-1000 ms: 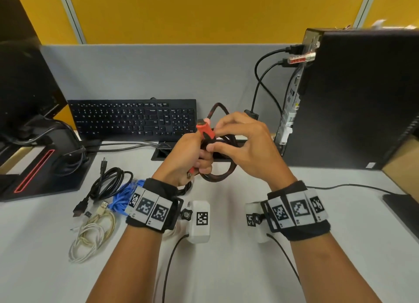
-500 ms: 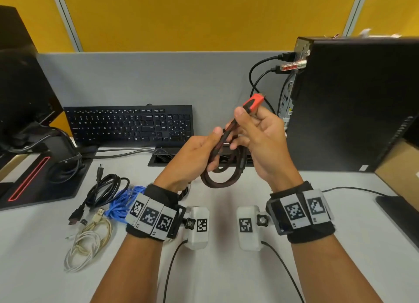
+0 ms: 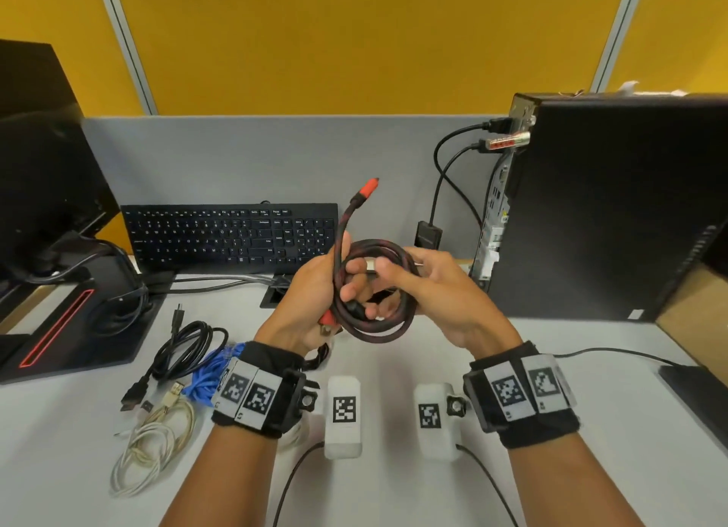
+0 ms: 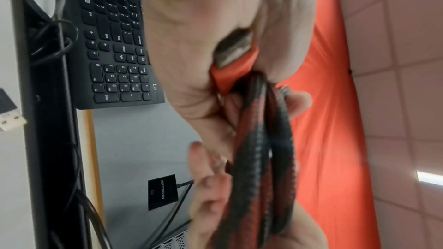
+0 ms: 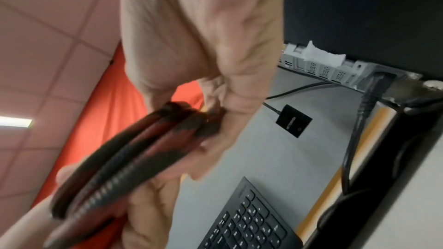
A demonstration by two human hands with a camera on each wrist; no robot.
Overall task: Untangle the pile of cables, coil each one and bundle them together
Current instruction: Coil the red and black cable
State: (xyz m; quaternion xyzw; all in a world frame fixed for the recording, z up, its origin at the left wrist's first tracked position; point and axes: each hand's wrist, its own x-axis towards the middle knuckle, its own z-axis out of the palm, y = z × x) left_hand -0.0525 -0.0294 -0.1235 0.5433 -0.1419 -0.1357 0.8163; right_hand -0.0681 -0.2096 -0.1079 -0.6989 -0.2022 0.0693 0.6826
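Step in hand: coiling the red-and-black braided cable (image 3: 376,290), held in the air in front of the keyboard (image 3: 232,236), above the desk. The left hand (image 3: 311,302) has its fingers curled round the left side of the coil, and the left wrist view shows one orange-red connector (image 4: 233,63) pinned in that same grasp. The right hand (image 3: 425,290) pinches the right side of the coil between thumb and fingers. The coil shows several stacked turns; a short tail rises from the left hand and ends in the other orange-red connector (image 3: 368,189), free, pointing up towards the grey partition (image 3: 275,160). Judgement: this cable is nearly coiled; the next move calls for tucking or winding that tail round the turns while the left hand keeps them from springing apart. The other cables lie on the desk left of the keyboard's near edge: a black cable (image 3: 185,349), a blue cable (image 3: 208,376) and a white cable (image 3: 153,443), touching one another, loosely looped; bundling looks not yet done. Surface: pale grey desk (image 3: 394,487). Right of the keyboard stands a black computer tower (image 3: 610,211) with cables plugged in; left of it, a black monitor stand (image 3: 71,329). Yellow wall (image 3: 354,33) behind the partition.
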